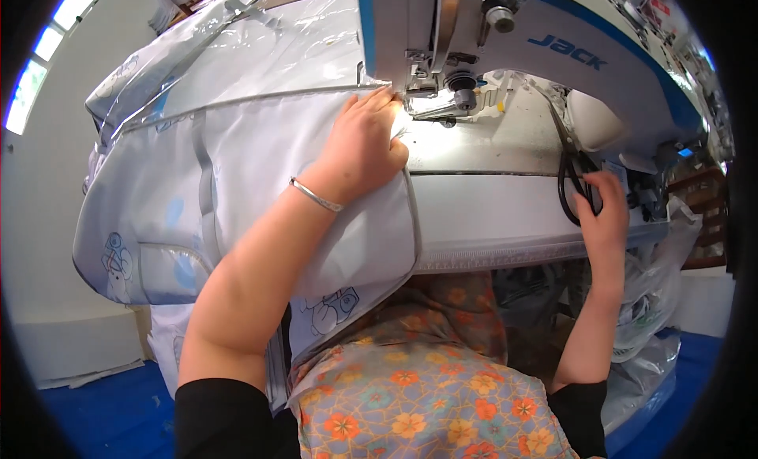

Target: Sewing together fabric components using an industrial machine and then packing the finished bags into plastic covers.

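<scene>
A large white fabric piece point(260, 135) with grey binding and blue printed figures is spread over the left side of the sewing machine's table. My left hand point(363, 139) is closed on its right edge, close beside the lit needle area; the fingertips are partly hidden against the cloth. The sewing machine point(501, 36), white with blue trim, arches over the work. At the right, my right hand point(604, 202) has its fingers around the black handles of a pair of scissors point(567, 163). The scissors' blades point away from me, toward the machine bed.
Clear plastic sheeting point(308, 36) covers material behind the fabric. A measuring scale point(505, 255) runs along the table's front edge. Clear plastic bags point(643, 317) hang at the lower right, near a brown wooden chair point(703, 218). Blue covering point(110, 411) lies on the floor.
</scene>
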A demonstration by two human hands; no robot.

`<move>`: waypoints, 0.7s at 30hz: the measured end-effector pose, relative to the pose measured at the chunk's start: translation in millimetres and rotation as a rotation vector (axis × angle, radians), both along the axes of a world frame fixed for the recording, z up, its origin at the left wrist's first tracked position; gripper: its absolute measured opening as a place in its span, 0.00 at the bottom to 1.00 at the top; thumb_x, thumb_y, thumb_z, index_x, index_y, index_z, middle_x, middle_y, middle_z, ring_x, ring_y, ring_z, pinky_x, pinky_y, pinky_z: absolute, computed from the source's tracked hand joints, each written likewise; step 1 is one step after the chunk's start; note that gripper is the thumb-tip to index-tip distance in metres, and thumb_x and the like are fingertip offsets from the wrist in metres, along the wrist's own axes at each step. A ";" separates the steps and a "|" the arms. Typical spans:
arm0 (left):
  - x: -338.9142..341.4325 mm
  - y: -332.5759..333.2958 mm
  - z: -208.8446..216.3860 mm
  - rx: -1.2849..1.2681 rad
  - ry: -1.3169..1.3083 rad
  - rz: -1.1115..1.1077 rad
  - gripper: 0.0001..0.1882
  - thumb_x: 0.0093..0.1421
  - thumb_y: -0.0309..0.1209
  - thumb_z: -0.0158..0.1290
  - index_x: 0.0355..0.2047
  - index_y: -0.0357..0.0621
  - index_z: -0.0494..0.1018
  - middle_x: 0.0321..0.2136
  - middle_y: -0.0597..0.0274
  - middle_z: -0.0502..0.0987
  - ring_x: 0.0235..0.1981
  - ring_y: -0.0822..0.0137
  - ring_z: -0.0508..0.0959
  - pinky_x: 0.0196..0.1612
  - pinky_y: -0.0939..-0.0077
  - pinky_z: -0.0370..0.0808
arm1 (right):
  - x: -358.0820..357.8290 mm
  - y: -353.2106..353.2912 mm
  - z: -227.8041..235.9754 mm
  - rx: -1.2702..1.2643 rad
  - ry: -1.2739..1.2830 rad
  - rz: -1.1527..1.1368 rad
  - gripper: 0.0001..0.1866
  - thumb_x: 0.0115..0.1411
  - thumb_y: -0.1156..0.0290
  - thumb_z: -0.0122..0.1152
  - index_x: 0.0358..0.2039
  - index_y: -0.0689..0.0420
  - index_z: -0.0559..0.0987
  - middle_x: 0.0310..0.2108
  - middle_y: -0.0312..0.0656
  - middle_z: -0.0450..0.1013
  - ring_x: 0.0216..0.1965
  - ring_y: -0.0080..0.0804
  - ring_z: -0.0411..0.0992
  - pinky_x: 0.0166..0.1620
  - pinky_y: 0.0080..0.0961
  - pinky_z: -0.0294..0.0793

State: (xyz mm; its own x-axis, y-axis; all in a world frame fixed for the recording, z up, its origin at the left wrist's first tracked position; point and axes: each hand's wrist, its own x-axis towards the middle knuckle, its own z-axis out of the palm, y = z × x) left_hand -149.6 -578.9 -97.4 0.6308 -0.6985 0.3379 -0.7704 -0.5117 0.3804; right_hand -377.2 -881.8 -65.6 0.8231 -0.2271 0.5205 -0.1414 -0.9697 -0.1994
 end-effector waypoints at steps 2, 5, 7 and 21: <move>5.2 3.9 -3.4 -0.021 -0.022 0.024 0.27 0.50 0.27 0.49 0.51 0.29 0.72 0.58 0.40 0.70 0.64 0.51 0.66 0.68 0.51 0.58 | -9.4 -5.9 -2.1 0.235 0.142 -0.090 0.15 0.55 0.81 0.61 0.44 0.60 0.77 0.42 0.41 0.73 0.37 0.31 0.72 0.42 0.24 0.72; 10.5 6.9 -1.5 -0.050 0.019 -0.007 0.24 0.51 0.25 0.47 0.50 0.31 0.73 0.57 0.44 0.71 0.63 0.52 0.67 0.67 0.52 0.60 | -4.3 -5.1 6.0 0.297 0.241 -0.171 0.24 0.56 0.82 0.58 0.55 0.58 0.72 0.40 0.41 0.72 0.33 0.28 0.70 0.40 0.23 0.72; 13.8 7.2 0.3 -0.050 0.030 -0.006 0.24 0.51 0.25 0.47 0.50 0.32 0.73 0.57 0.46 0.72 0.63 0.52 0.67 0.67 0.52 0.60 | -2.1 -5.4 13.3 0.314 0.286 -0.205 0.28 0.56 0.82 0.57 0.58 0.57 0.70 0.39 0.40 0.72 0.32 0.26 0.69 0.39 0.21 0.71; 23.5 17.1 -20.9 -0.042 -0.094 0.073 0.27 0.55 0.27 0.47 0.56 0.31 0.68 0.61 0.47 0.68 0.66 0.54 0.63 0.67 0.49 0.58 | 75.5 166.5 17.4 1.861 0.637 0.141 0.36 0.63 0.32 0.47 0.55 0.51 0.70 0.21 0.34 0.66 0.17 0.22 0.64 0.33 0.29 0.77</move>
State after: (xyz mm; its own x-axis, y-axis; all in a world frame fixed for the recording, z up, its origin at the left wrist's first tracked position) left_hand -126.1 -561.8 -118.3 0.6438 -0.6356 0.4262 -0.7648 -0.5532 0.3303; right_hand -301.7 -715.3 -48.2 0.8201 0.0229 -0.5718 -0.5451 0.3354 -0.7684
